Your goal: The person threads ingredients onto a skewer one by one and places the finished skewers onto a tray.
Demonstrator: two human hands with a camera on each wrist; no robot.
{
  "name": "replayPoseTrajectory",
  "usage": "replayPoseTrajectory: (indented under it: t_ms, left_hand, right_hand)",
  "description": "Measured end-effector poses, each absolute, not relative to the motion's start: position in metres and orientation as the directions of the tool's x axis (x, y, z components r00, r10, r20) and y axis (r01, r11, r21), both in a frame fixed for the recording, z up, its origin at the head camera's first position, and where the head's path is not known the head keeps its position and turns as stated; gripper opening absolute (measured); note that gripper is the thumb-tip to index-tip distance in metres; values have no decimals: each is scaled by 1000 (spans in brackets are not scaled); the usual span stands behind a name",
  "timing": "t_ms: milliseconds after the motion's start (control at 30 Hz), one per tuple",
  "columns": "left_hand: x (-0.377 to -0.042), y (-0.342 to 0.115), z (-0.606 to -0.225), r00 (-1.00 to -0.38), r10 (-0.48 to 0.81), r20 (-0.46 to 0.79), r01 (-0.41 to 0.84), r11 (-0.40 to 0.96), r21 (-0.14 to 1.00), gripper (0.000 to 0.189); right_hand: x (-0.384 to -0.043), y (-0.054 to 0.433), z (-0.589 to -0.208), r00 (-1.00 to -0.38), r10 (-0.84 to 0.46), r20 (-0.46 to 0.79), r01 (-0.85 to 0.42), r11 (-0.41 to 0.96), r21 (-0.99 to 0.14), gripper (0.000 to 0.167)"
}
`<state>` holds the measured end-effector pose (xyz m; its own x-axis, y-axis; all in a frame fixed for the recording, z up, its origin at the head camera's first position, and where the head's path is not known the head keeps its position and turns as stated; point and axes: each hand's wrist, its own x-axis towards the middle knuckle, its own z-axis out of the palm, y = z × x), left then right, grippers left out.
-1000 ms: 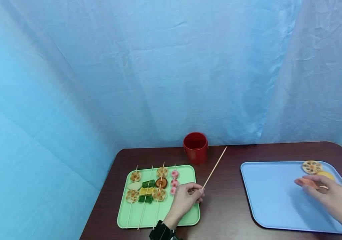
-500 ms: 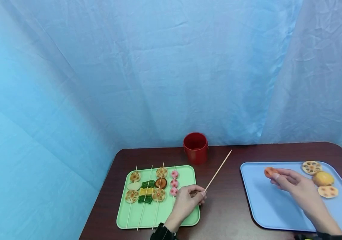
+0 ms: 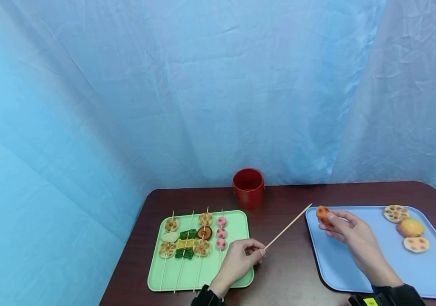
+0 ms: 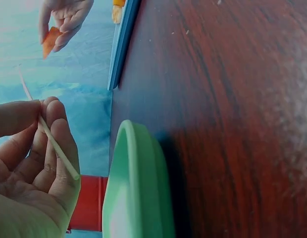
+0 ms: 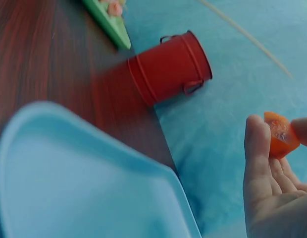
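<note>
My left hand (image 3: pixel 240 260) pinches a thin wooden skewer (image 3: pixel 288 226) near its lower end, over the right side of the green tray (image 3: pixel 237 223). The skewer slants up to the right, its far tip bare. My right hand (image 3: pixel 355 240) holds a small orange food piece (image 3: pixel 323 215) between thumb and fingers, above the left part of the blue tray (image 3: pixel 330 267). A gap separates the piece from the skewer tip. In the right wrist view the orange piece (image 5: pixel 281 136) shows a speckled middle.
Several loaded skewers, one with pink rings (image 3: pixel 221 233), lie on the green tray. A red bucket (image 3: pixel 249 189) stands behind it. A lotus root slice (image 3: pixel 395 213), a yellow-brown rounded piece (image 3: pixel 410 228) and a pale holed slice (image 3: pixel 417 244) sit at the blue tray's right.
My right hand has moved left with the orange piece, away from the other pieces on the blue tray. The skewer in my left hand has tilted lower toward the right.
</note>
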<state>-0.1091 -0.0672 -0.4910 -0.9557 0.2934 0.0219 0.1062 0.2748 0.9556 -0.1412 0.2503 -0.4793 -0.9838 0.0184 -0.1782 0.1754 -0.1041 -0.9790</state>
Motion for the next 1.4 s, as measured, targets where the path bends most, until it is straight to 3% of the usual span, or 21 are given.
replayPoseTrajectory:
  t_ms: [267,600,1133,1400]
  left_hand:
    - [-107,-67,-493,-946,325,-13,86,289,954,6]
    - [-108,-66,-496,-945,325,-41,60,293,954,7]
    - [-104,-62,-497,-960,278,-21,54,260,964,8]
    - [-101,-57,-500,-969,239,60,130,285,950,9]
  right_hand:
    - [-143,243,-472,-984,-1,-180,173,-281,-944,43]
    - [-142,233,-470,-989,-27,-146,146,-354,-924,37]
    - [-145,224,-468,-992,-1,-128,123,-288,-950,38]
    - [-145,217,-470,-990,-15,-140,140,-226,-964,40]
